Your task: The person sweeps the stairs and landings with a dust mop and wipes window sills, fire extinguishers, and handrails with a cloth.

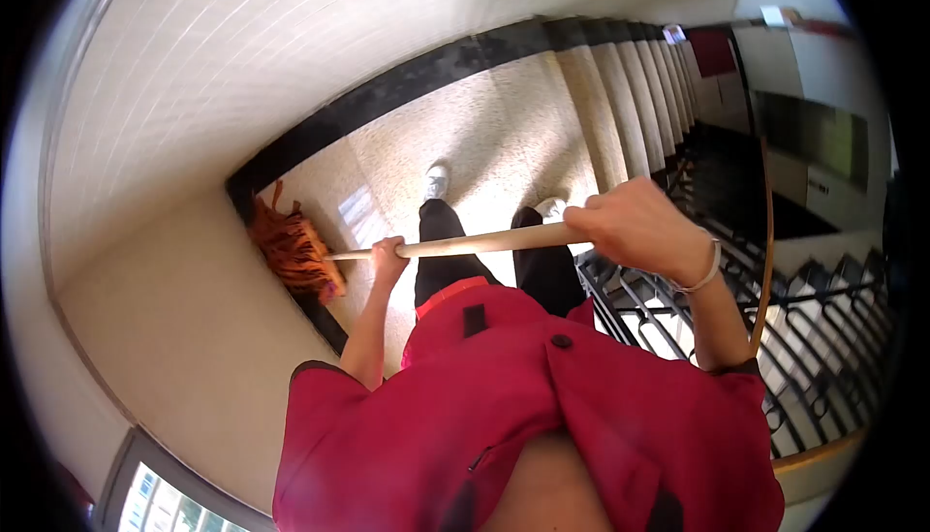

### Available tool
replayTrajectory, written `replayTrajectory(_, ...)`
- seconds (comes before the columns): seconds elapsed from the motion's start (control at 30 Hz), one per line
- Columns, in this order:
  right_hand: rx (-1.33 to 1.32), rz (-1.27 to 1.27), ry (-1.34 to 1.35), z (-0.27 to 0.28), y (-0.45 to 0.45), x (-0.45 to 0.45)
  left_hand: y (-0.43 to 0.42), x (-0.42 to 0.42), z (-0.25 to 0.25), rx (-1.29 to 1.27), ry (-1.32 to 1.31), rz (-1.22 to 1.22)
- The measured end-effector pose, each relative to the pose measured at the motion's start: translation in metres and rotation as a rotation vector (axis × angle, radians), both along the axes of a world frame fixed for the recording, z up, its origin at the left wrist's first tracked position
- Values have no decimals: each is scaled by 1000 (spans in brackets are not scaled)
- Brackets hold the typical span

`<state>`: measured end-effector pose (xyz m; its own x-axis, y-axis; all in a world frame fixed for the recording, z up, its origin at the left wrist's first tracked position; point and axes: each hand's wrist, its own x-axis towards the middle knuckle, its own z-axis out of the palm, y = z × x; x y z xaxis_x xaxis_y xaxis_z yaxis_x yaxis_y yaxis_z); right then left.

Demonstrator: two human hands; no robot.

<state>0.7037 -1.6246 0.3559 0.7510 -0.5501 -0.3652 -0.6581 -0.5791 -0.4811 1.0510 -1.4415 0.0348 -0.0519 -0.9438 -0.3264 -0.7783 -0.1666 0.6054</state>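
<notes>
A mop with an orange, shaggy head [298,249] and a pale wooden handle [489,241] lies across my body. Its head rests at the left edge of the landing, against the dark skirting. My left hand [389,261] is wrapped round the lower part of the handle, nearer the head. Higher up, at the handle's end on the right, my right hand [635,229] is closed in a fist around it. A bracelet [715,263] circles my right wrist.
Stairs [620,96] run off the speckled landing floor [465,110] at the upper right. A black metal railing [823,338] with a wooden handrail stands to my right. Pale walls [165,319] enclose the left side, with a window [170,498] at the lower left.
</notes>
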Motion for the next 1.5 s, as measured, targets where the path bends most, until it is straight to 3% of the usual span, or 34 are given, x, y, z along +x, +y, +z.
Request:
replayTrajectory(0.03, -31, -38, 5, 13, 6, -29, -7, -27, 2, 18, 45, -34)
replayTrajectory(0.1, -235, -371, -88, 32, 30, -98, -24, -76, 13, 85, 46, -98)
replayTrajectory(0.13, -414, -557, -108, 38, 49, -136, -26, -96, 4, -87, 87, -43)
replayTrajectory(0.17, -466, -708, -29, 53, 68, -172, -38, -111, 7, 129, 109, 20)
replayTrajectory(0.23, -434, -1051, 131, 80, 117, -234, -67, -155, 36, 135, 211, 105)
replayTrajectory(0.27, -459, -1196, 166, 89, 144, -260, -75, -162, 13, 157, 259, 180)
replayTrajectory(0.3, -487, -1325, 189, 93, 173, -289, -87, -184, 31, 159, 272, 121)
replayTrajectory(0.43, -598, -1697, 410, 100, 291, -392, -113, -263, 53, 261, 324, 57)
replayTrajectory(0.5, -617, -1763, 453, 81, 341, -431, -124, -313, 82, 340, 372, 160)
replayTrajectory(0.57, -497, -1893, 410, 61, 390, -479, -143, -346, 64, 253, 450, 34)
replayTrajectory(0.67, -379, -1933, 592, 40, 444, -508, -183, -402, 73, 265, 536, -15)
replayTrajectory(0.77, 102, -2103, 801, 58, 471, -502, -226, -441, 51, 252, 642, -36)
replayTrajectory(0.83, 240, -2194, 555, 49, 519, -495, -235, -470, 58, 314, 667, 7)
replayTrajectory(0.9, 373, -2263, 582, 30, 538, -477, -242, -481, 42, 314, 630, -5)
replayTrajectory(0.93, 231, -2294, 419, 15, 550, -476, -246, -480, 30, 309, 605, -19)
replayTrajectory(1.03, 172, -2385, 434, 2, 522, -488, -258, -494, 20, 314, 551, 19)
replayTrajectory(1.13, 72, -2253, 641, -42, 510, -538, -270, -515, 6, 283, 512, 27)
replayTrajectory(1.2, 40, -2247, 587, -79, 501, -587, -278, -532, -7, 276, 475, 26)
replayTrajectory(1.3, 161, -2252, 693, -126, 471, -666, -282, -555, -26, 242, 417, 69)
replayTrajectory(1.4, 60, -2153, 682, -190, 457, -753, -288, -581, -52, 140, 359, 89)
replayTrajectory(1.47, 162, -2160, 654, -223, 436, -815, -287, -608, -68, 79, 375, 121)
replayTrajectory(1.5, 213, -2162, 638, -240, 424, -845, -286, -626, -77, 25, 257, 137)
